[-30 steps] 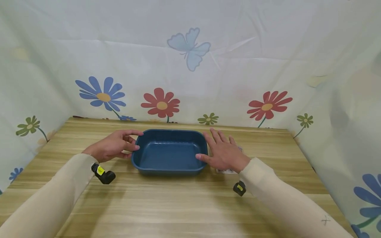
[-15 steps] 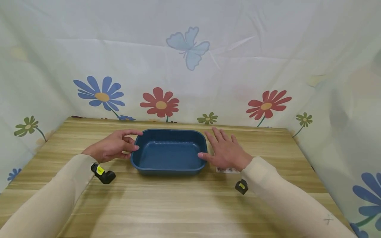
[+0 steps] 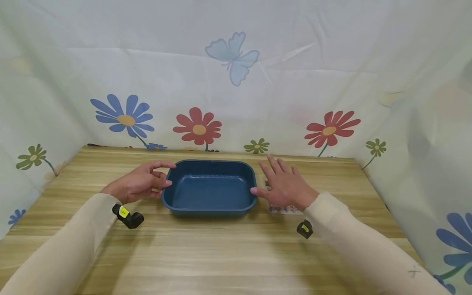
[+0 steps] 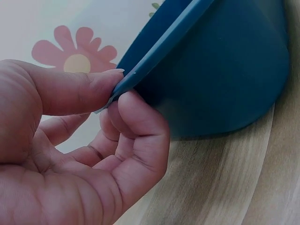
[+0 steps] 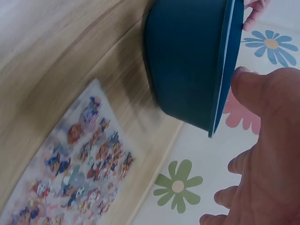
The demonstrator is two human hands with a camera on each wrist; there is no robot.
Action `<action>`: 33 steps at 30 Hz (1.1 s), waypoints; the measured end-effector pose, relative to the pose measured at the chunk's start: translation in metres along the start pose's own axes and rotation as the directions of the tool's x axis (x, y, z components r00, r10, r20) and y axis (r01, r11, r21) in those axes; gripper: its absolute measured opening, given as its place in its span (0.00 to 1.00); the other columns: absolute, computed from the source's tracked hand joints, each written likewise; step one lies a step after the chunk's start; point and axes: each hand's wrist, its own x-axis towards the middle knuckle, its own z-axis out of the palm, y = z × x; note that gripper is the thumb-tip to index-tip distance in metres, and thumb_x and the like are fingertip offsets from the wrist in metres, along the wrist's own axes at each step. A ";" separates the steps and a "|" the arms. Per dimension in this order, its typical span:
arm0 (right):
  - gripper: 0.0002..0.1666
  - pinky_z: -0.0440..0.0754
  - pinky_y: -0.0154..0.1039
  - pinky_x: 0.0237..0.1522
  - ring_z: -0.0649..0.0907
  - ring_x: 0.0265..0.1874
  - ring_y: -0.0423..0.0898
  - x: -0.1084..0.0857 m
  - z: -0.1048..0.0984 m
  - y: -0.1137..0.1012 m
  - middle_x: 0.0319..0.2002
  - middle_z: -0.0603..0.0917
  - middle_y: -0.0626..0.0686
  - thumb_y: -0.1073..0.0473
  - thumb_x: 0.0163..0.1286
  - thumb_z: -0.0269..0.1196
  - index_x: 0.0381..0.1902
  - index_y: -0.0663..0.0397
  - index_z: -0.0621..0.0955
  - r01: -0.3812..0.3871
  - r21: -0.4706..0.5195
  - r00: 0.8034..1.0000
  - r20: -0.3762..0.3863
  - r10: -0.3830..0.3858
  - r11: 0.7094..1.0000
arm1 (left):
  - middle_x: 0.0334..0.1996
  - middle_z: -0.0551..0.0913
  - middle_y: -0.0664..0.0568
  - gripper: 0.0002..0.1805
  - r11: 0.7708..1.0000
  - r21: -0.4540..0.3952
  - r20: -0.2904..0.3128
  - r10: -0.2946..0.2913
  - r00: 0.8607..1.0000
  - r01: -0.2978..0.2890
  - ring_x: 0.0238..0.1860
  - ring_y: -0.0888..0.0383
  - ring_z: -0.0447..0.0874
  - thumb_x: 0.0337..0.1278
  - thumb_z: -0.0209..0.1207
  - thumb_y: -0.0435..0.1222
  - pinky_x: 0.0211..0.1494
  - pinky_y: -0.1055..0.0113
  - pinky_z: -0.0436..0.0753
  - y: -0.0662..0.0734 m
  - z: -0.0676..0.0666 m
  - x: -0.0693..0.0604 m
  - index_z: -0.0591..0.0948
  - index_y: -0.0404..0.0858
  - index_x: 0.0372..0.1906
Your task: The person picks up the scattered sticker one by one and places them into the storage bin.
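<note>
A dark blue rectangular plastic basin (image 3: 210,212) with rounded corners stands upright on the table, with nothing inside it. At its left end my left hand (image 3: 138,182) pinches the rim between thumb and curled fingers, as the left wrist view shows. My right hand (image 3: 287,189) hovers by the right end, fingers straight and spread. Its thumb reaches to the rim; whether it touches is hard to tell. Beneath that hand lies a clear sheet of cartoon stickers (image 5: 89,168), partly hidden in the head view.
The wood-grain table (image 3: 206,258) runs back to a white curtain (image 3: 295,90) printed with flowers and a butterfly. More curtain hangs on the left and right sides. Each wrist wears a small black camera.
My right hand has drawn away to the right, its thumb pulling back from inside the basin to the rim and uncovering more of the sticker sheet. My left hand and the basin look almost unmoved.
</note>
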 end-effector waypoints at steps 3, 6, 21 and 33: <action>0.57 0.48 0.73 0.79 0.47 0.84 0.66 -0.001 0.000 0.003 0.86 0.42 0.58 0.24 0.74 0.51 0.86 0.47 0.48 -0.002 -0.017 1.000 -0.002 0.002 1.000 | 0.41 0.78 0.50 0.39 1.000 -0.007 0.007 0.008 1.000 -0.007 0.38 0.54 0.81 0.70 0.61 0.29 0.45 0.61 0.87 -0.003 0.000 0.000 0.59 0.44 0.80; 0.57 0.48 0.73 0.79 0.48 0.84 0.66 -0.001 0.001 0.007 0.86 0.42 0.59 0.24 0.74 0.51 0.86 0.46 0.47 -0.005 -0.028 1.000 -0.006 0.005 1.000 | 0.40 0.79 0.51 0.39 1.000 -0.016 0.006 0.009 1.000 -0.009 0.37 0.55 0.81 0.70 0.61 0.30 0.45 0.61 0.87 -0.004 0.000 -0.001 0.59 0.45 0.80; 0.55 0.50 0.73 0.79 0.48 0.84 0.68 -0.009 0.008 0.026 0.86 0.43 0.60 0.27 0.75 0.53 0.86 0.48 0.48 -0.018 -0.045 1.000 0.012 0.018 0.999 | 0.39 0.78 0.50 0.39 1.000 -0.019 0.024 -0.008 1.000 0.008 0.34 0.55 0.83 0.71 0.61 0.30 0.44 0.61 0.89 -0.004 -0.001 -0.002 0.59 0.45 0.81; 0.54 0.57 0.73 0.77 0.54 0.82 0.69 -0.011 0.019 0.045 0.85 0.49 0.62 0.29 0.75 0.55 0.85 0.52 0.51 -0.028 -0.053 0.999 0.015 0.029 0.998 | 0.41 0.79 0.48 0.42 1.000 -0.009 0.028 -0.012 1.000 0.012 0.35 0.54 0.82 0.69 0.63 0.31 0.44 0.62 0.88 -0.002 -0.001 -0.001 0.56 0.45 0.82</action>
